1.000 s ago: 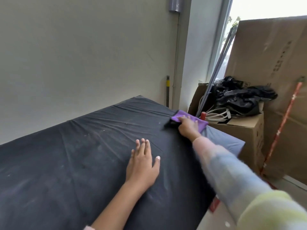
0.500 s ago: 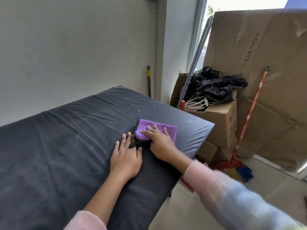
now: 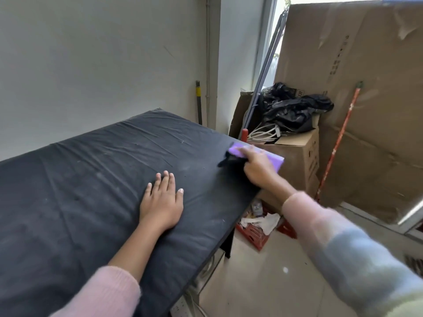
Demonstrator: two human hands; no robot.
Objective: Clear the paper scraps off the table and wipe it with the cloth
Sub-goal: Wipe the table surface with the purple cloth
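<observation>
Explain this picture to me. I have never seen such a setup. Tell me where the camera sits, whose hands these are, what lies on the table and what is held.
There is no machine here. A person wears a wide-angle camera on the head, so the view looks forward and down at their own two hands. The left hand lies flat, fingers straight, on the table, which has a black cover. The right hand is on a purple cloth near the table's far right edge; motion blur hides how its fingers lie. I see no paper scraps on the table, only faint dusty marks. Some crumpled paper lies in a red basket on the floor by the table's end. Cardboard boxes stand behind.
</observation>
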